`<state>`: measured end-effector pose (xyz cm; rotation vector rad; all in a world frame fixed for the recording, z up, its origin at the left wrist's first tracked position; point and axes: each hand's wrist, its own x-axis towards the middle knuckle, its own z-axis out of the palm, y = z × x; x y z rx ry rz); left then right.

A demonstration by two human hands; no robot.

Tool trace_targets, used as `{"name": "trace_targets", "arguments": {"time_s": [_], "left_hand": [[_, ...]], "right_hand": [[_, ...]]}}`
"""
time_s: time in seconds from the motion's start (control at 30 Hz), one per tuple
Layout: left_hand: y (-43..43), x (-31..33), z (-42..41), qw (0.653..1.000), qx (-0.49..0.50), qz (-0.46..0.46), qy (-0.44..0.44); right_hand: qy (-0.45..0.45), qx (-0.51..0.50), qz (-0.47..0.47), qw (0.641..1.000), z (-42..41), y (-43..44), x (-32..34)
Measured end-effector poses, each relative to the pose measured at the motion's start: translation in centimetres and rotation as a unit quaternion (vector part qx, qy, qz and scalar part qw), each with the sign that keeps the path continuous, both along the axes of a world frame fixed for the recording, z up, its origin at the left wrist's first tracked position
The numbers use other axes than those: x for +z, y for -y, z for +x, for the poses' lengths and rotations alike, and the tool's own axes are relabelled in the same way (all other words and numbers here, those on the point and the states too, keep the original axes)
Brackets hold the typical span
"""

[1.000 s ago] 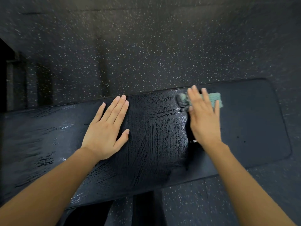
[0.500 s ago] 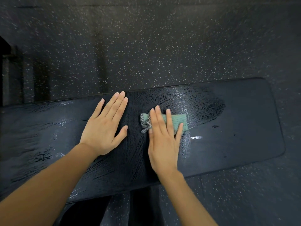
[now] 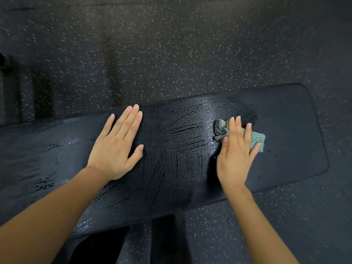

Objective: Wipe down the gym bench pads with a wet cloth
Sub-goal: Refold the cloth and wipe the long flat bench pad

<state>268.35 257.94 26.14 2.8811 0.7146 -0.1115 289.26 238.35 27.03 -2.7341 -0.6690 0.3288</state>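
A long black bench pad runs across the view from left to right. Its middle and left parts glisten with wet streaks; the right end looks matte. My left hand lies flat on the pad left of centre, fingers apart, holding nothing. My right hand presses flat on a teal cloth on the pad right of centre. A grey-checked bunch of the cloth sticks out left of my fingers. Most of the cloth is hidden under the hand.
Dark speckled rubber floor surrounds the bench. The bench's black frame shows below the pad's near edge. Dark upright shapes stand at the far left.
My right hand with the cloth swept left to the pad's middle, then back right, leaving fresh wet streaks. My left hand has stayed flat in the same spot.
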Motion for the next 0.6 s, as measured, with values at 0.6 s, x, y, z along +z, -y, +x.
{"name": "trace_targets", "arguments": {"time_s": [0.6], "left_hand": [[0.0, 0.0, 0.0, 1.0, -0.003, -0.001, 0.008]], "right_hand": [[-0.011, 0.209, -0.03, 0.977, -5.1, 2.1, 0.0]]}}
